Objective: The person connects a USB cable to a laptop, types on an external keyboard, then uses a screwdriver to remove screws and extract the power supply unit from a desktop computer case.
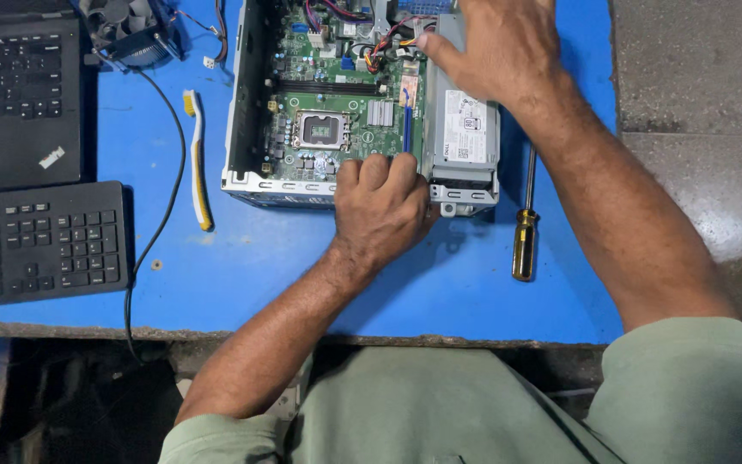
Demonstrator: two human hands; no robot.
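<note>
An opened small desktop computer case lies on the blue table, its green motherboard exposed with a bare processor socket in the middle. My left hand rests curled on the case's near edge, fingers touching the board beside a blue slot. My right hand presses on the far end of the grey metal power supply box at the case's right side. Neither hand holds a loose tool.
A yellow-handled screwdriver lies right of the case. A white and yellow toothbrush lies to its left. A laptop, a black keyboard, a cooler fan and a black cable occupy the left side.
</note>
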